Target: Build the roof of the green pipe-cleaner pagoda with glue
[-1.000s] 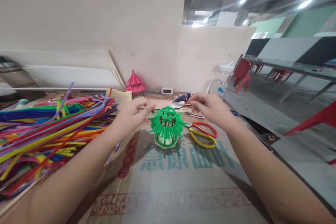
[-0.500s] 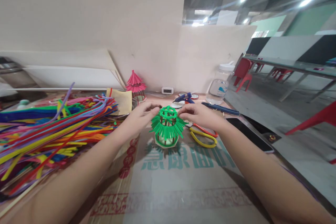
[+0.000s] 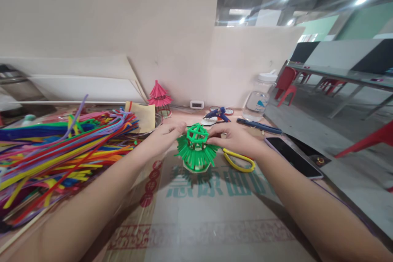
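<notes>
Right hand (image 3: 239, 140) seemingly grips green model (image 3: 196, 153) over tabletop (image 3: 190, 213), chairs (image 3: 286, 84) beyond

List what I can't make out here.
All in the head view:
Yellow-handled scissors: second handle hidden by the right hand.
Clock: display too small to read.
Nearest red chair: cut off by the right edge.
Left hand: blur hides whether it touches the green model.
</notes>
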Motion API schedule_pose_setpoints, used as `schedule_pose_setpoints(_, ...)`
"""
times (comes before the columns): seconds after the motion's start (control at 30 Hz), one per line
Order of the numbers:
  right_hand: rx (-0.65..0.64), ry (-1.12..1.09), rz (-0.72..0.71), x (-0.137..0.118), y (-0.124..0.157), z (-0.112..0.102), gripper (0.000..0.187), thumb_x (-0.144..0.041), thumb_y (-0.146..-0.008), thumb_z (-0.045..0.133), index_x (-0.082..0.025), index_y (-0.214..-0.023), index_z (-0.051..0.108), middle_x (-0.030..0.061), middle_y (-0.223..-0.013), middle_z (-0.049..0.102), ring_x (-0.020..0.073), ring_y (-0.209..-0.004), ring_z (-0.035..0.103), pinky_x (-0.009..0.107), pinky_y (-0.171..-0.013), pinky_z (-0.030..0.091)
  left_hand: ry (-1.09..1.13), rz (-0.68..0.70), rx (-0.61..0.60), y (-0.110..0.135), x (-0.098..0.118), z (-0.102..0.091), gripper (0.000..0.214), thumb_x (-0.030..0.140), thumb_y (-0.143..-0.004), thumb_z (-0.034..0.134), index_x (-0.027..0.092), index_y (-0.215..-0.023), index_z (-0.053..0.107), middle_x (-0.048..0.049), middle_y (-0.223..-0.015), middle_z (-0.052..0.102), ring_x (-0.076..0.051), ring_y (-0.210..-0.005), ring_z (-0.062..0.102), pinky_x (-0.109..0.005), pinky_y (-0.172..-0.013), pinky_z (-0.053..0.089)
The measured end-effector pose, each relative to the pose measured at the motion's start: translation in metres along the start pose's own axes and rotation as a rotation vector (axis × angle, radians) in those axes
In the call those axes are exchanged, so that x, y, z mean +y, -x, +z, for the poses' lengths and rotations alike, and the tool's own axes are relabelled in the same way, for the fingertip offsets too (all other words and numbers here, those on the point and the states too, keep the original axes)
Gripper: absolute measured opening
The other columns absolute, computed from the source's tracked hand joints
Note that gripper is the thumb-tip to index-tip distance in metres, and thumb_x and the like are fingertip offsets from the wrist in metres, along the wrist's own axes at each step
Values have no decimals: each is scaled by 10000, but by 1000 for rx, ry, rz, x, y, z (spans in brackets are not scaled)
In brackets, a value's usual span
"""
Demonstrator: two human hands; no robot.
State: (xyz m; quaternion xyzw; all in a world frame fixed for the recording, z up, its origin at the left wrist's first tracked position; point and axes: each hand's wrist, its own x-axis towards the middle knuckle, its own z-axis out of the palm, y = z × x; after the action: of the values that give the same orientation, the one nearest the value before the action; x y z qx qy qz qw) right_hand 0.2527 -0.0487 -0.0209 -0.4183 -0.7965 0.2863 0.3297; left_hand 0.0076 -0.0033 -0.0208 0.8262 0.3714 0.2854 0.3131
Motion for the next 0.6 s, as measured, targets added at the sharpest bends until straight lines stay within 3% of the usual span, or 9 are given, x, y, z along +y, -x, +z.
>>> schedule_pose_setpoints(0.13,-35,15,-105,-4,3,-4,126,-246,-892,660,-203,-900,779,38,-960,770,185,-889,686,307,-820,514,-21,60,-68,5,16,-9,649,765,-904,382,230,-917,749,-64,-1072,746,-282,-1041,664,-399,-932,530)
schedule_pose_setpoints(0.23,-16,68,-161,-7,3,-6,131,-241,-905,656,-195,-890,778,39,-896,763,172,-819,679,287,-758,506,-24,45,-43,7,23,-13,583,727,-894,465,220,-944,748,-79,-1187,713,-281,-1085,654,-382,-930,528)
schedule_pose_setpoints(0.4,4,141,-278,-7,2,-6,115,-201,-910,661,-180,-847,755,30,-801,733,144,-726,644,257,-679,473,-61,-15,7,11,21,-12,519,657,-896,516,170,-953,685,-94,-1046,709,-271,-998,650,-412,-918,511)
schedule_pose_setpoints(0.53,20,141,-365,-3,2,-5,89,-183,-903,682,-179,-836,741,32,-808,733,141,-730,646,249,-673,471,23,-53,53,12,22,-9,568,639,-869,574,179,-1202,579,-112,-1227,652,-272,-1100,633,-402,-925,518)
schedule_pose_setpoints(0.6,24,157,-405,-3,2,-5,83,-169,-904,680,-177,-847,739,35,-815,730,140,-735,647,246,-672,472,-7,-82,20,12,26,-11,543,644,-861,570,182,-1144,612,-104,-1204,667,-279,-1103,633,-407,-938,510)
